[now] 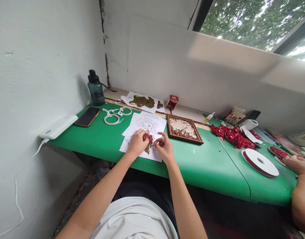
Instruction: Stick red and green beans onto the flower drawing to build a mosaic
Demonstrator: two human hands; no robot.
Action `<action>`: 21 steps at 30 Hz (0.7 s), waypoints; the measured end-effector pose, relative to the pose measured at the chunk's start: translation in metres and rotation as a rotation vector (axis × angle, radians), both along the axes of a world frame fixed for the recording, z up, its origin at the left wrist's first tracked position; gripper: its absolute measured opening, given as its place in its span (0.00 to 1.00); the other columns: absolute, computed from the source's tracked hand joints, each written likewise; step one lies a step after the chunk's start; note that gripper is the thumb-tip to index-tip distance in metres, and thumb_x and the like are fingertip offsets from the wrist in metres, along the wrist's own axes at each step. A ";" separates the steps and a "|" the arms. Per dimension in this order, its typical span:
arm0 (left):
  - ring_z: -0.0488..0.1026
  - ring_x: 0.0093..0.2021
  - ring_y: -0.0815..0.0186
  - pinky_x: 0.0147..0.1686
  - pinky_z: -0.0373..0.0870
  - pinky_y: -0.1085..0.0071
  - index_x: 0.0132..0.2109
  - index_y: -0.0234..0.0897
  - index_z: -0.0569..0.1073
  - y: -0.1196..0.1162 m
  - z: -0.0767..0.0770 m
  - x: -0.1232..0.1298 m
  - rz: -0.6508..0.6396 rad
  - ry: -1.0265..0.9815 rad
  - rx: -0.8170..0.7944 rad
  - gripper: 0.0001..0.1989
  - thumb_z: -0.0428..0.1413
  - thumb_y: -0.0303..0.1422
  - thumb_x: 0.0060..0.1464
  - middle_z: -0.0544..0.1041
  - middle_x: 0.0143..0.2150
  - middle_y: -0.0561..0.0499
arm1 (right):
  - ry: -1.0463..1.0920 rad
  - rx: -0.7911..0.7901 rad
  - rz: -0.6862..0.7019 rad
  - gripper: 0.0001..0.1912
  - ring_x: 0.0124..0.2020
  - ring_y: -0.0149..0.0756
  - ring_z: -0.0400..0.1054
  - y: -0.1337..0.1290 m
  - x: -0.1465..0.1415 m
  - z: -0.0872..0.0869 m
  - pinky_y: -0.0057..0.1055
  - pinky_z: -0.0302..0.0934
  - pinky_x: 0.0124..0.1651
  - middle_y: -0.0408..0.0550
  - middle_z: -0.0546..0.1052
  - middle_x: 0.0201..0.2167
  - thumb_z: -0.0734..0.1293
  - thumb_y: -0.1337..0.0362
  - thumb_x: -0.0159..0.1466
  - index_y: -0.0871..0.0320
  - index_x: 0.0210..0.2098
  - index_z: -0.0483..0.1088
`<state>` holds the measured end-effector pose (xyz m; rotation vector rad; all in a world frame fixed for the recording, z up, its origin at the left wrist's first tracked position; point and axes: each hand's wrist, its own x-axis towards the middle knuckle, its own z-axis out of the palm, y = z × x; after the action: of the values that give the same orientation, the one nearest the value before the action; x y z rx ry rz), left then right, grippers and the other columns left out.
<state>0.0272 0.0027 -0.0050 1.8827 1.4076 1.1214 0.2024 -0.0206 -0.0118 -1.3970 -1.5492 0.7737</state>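
Beads (150, 138), small, red and green, lie on white printed paper (156, 156) between curled left hand (138, 142) and bent-fingered right hand (165, 147), seemingly for control; pinching is unclear. Brown wooden bead tray (168, 125): two o'clock, handy.

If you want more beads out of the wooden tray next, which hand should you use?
Probably the right hand. It is nearer the tray, which sits just beyond it on the right side. The left hand is farther away, with its fingers at the red beads on the paper.
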 end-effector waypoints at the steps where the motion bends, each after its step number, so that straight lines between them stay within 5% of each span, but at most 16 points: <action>1: 0.75 0.51 0.59 0.53 0.71 0.59 0.40 0.41 0.74 0.000 0.000 0.000 -0.008 0.014 -0.007 0.09 0.55 0.21 0.58 0.78 0.46 0.51 | -0.024 0.000 0.011 0.26 0.27 0.34 0.62 0.000 0.000 0.000 0.33 0.57 0.33 0.41 0.78 0.32 0.67 0.64 0.60 0.52 0.58 0.65; 21: 0.75 0.51 0.58 0.53 0.71 0.58 0.38 0.42 0.77 -0.002 0.001 0.001 -0.057 0.088 -0.021 0.07 0.57 0.24 0.60 0.80 0.44 0.52 | -0.139 0.043 0.012 0.25 0.28 0.36 0.66 -0.001 -0.002 0.000 0.35 0.60 0.35 0.42 0.81 0.33 0.65 0.66 0.60 0.52 0.58 0.66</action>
<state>0.0285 0.0011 -0.0037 1.9663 1.3981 1.0039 0.2005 -0.0220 -0.0120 -1.4358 -1.6722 0.6581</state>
